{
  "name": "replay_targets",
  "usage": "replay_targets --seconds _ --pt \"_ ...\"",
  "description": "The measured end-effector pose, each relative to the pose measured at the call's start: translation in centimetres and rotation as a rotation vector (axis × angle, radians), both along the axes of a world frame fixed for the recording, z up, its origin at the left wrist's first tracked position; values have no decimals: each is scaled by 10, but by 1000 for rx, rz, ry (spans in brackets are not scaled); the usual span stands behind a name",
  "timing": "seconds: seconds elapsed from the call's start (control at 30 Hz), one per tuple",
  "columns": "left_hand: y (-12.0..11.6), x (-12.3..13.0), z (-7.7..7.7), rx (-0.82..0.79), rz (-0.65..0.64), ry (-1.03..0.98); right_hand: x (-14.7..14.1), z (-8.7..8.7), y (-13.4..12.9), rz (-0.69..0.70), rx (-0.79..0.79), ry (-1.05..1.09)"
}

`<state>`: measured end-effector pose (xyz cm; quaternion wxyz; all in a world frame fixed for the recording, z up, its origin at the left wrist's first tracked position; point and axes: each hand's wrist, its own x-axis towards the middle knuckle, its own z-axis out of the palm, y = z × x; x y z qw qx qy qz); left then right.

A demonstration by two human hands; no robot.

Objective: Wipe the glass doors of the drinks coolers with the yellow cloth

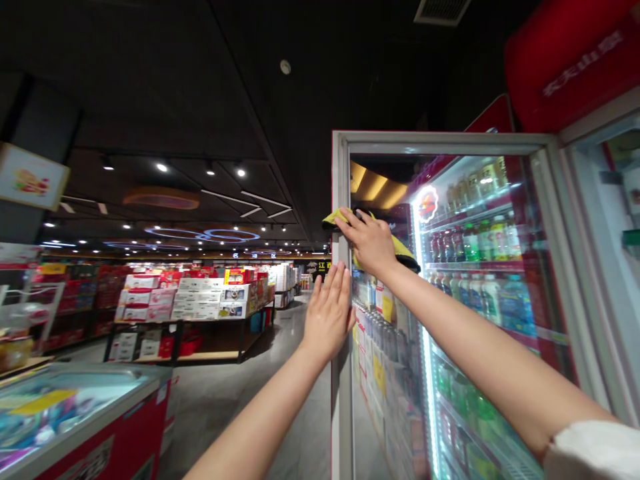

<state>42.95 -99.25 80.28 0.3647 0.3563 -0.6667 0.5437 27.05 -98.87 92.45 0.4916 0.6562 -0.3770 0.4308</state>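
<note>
My right hand [369, 241] presses a yellow cloth [404, 252] with dark edging against the upper part of a glass door [385, 393]. One end of the cloth laps over the door's pale frame [341, 183]. Lower down, my left hand [326, 315] lies against the outer edge of that frame, its fingers stretched upward and nothing in it. The door stands swung out from a red drinks fridge. Shelves of bottles [493, 237] show in the glass; whether seen through it or reflected, I cannot tell.
At lower left is a red chest freezer [135, 417] with a glass top. Stacked gift boxes [200, 297] cover a display table beyond it. A red fridge header [575, 67] juts out at upper right. Grey floor [280, 373] runs between the freezer and the door.
</note>
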Motion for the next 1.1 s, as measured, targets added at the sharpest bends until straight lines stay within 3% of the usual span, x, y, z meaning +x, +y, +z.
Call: replay_targets --seconds 0.23,0.3,0.37,0.47,0.77,1.1 --pt "3 0 9 -19 14 -3 0 102 6 63 -31 -128" --pt "4 1 9 -17 15 -7 -1 116 4 55 -27 -135" --pt "4 2 9 -14 14 -9 -3 118 2 44 -34 -124" --pt "4 1 8 -10 8 -2 -5 101 -2 42 -58 -75" --pt "5 -1 -3 -5 -6 82 -17 -3 -2 48 -16 135" --pt "11 2 -18 15 -2 110 -18 -87 -2 92 33 208"
